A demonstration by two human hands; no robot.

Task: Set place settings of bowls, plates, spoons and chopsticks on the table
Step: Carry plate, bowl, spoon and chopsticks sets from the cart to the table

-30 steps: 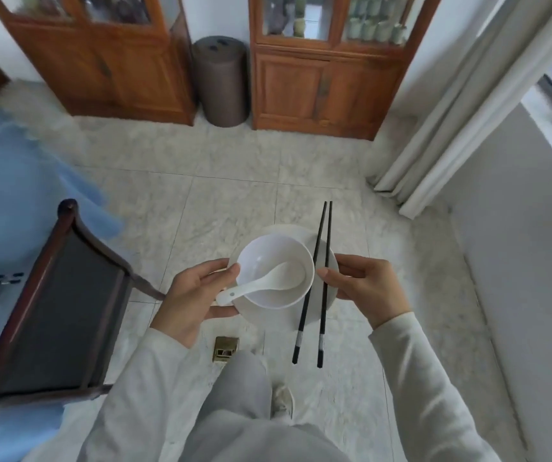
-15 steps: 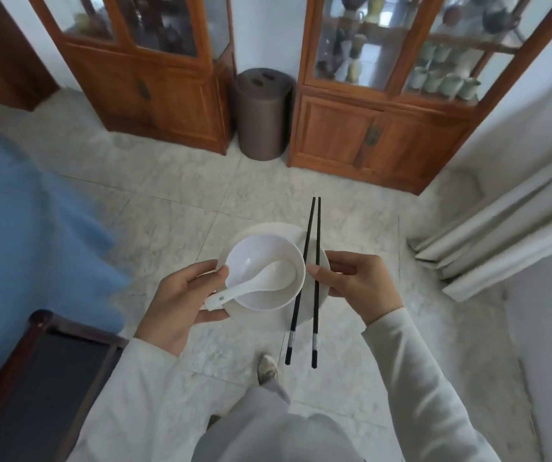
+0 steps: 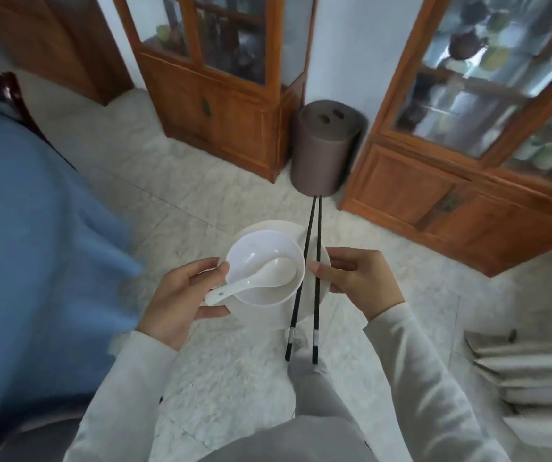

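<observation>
A white plate (image 3: 269, 315) is carried over the floor between both hands. On it sits a white bowl (image 3: 265, 266) with a white spoon (image 3: 254, 282) lying inside, its handle sticking out toward the left. My left hand (image 3: 181, 293) grips the plate's left edge, thumb by the bowl's rim and the spoon handle. My right hand (image 3: 356, 281) holds the plate's right edge, its thumb pressing a pair of black chopsticks (image 3: 311, 265) down across the plate. The chopsticks point away from me.
The table with a blue cloth (image 3: 25, 248) fills the left side. Two wooden glass-door cabinets (image 3: 221, 105) (image 3: 461, 181) stand ahead with a brown cylindrical bin (image 3: 323, 155) between them. Pale curtains (image 3: 527, 365) hang at the lower right. Marble floor lies underfoot.
The view has swung left and nearer the cabinets; the dark chair has dropped out at the lower left. Both hands keep the same hold on the plate, bowl, spoon and chopsticks.
</observation>
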